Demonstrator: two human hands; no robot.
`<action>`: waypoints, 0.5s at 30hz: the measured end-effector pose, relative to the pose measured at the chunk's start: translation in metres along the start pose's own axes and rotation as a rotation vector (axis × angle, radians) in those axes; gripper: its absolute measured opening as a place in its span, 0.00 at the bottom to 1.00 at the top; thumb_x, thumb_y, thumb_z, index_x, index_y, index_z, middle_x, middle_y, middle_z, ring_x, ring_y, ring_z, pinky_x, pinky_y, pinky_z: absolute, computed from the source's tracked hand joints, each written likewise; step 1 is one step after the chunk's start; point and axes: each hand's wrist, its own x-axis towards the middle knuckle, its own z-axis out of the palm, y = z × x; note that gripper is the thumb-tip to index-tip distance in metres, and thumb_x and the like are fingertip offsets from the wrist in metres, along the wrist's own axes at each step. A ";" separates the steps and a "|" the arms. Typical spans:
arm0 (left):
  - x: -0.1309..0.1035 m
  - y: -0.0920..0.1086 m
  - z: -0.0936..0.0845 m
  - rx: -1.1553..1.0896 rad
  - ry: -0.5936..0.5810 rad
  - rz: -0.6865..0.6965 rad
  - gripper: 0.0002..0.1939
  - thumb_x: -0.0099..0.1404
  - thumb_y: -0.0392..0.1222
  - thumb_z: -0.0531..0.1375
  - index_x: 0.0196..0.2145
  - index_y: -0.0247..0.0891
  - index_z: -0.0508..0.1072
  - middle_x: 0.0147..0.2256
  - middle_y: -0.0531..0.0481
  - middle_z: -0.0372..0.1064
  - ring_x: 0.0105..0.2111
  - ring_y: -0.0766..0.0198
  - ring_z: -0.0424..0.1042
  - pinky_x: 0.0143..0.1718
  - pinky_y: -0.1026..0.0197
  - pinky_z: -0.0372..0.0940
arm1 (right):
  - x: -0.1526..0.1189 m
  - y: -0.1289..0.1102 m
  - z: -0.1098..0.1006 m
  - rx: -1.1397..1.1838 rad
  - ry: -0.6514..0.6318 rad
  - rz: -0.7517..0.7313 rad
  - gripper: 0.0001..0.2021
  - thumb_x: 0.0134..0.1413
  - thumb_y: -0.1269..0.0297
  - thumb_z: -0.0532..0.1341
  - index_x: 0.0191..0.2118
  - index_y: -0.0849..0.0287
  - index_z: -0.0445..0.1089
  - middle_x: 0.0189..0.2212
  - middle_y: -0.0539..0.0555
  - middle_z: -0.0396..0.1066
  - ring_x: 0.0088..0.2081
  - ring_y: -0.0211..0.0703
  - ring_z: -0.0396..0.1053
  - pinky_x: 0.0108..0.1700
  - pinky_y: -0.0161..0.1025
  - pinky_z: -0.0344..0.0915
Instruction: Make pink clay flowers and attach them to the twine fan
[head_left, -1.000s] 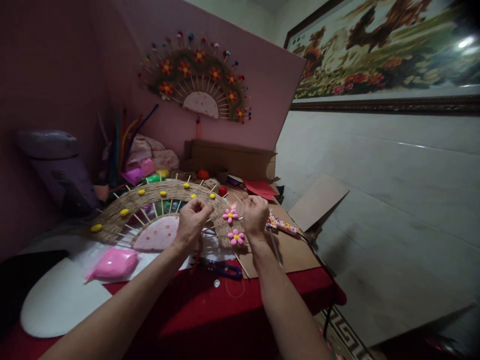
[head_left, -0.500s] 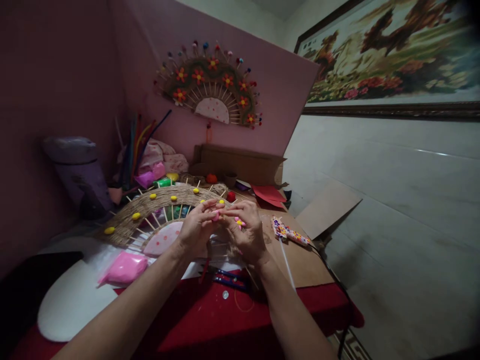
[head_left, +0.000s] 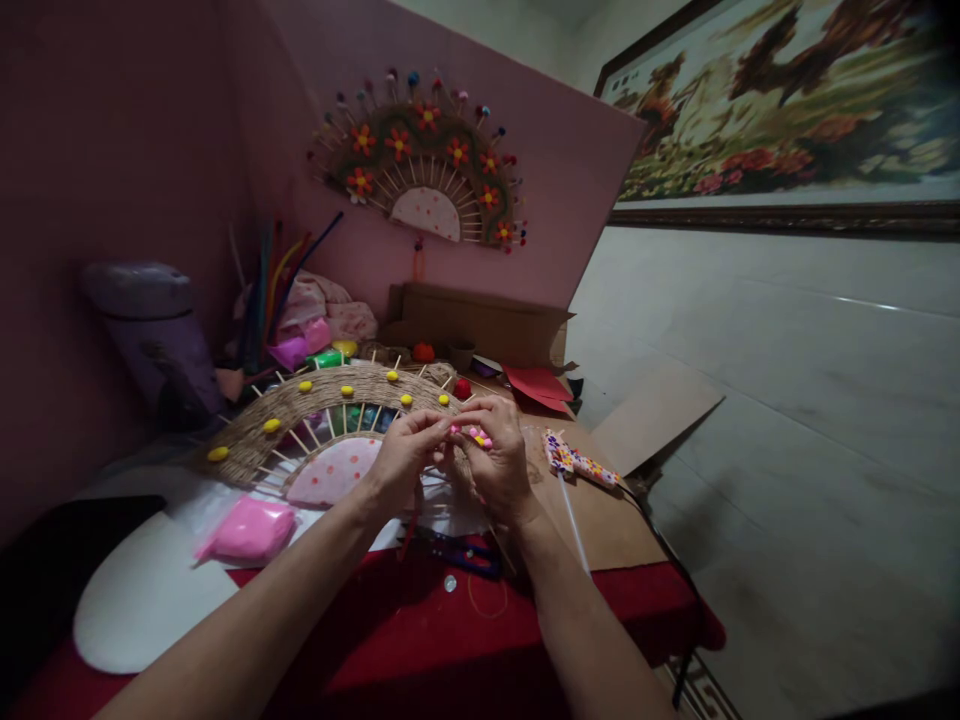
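Note:
Over the front of a twine-wrapped fan frame, my two hands meet with their fingertips together. My left hand pinches a small bit of pink modelling clay, mostly covered by the fingers. Curled close against it, my right hand has its thumb and fingers closed at the same spot. A small pink and yellow clay flower shows at the right hand's fingers; whether it is held or lies behind them, I cannot tell. Flattened yellow clay dots sit along the twine band.
A pink clay bag lies left of my forearms. Blue-handled scissors rest below my hands on the red cloth. At right, a patterned glue gun lies on cardboard. A finished fan hangs on the pink board behind.
My left hand has moved slightly right, and its fingertips now meet the right hand's. The pink piece shown between the fingers earlier is now more covered. The view has shifted a little.

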 end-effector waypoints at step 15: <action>-0.001 0.001 -0.001 -0.004 0.079 0.003 0.15 0.42 0.41 0.71 0.24 0.31 0.72 0.21 0.52 0.68 0.19 0.72 0.64 0.21 0.68 0.59 | 0.000 0.002 -0.001 0.064 -0.145 0.120 0.03 0.53 0.69 0.59 0.33 0.57 0.70 0.31 0.52 0.70 0.36 0.42 0.66 0.38 0.39 0.62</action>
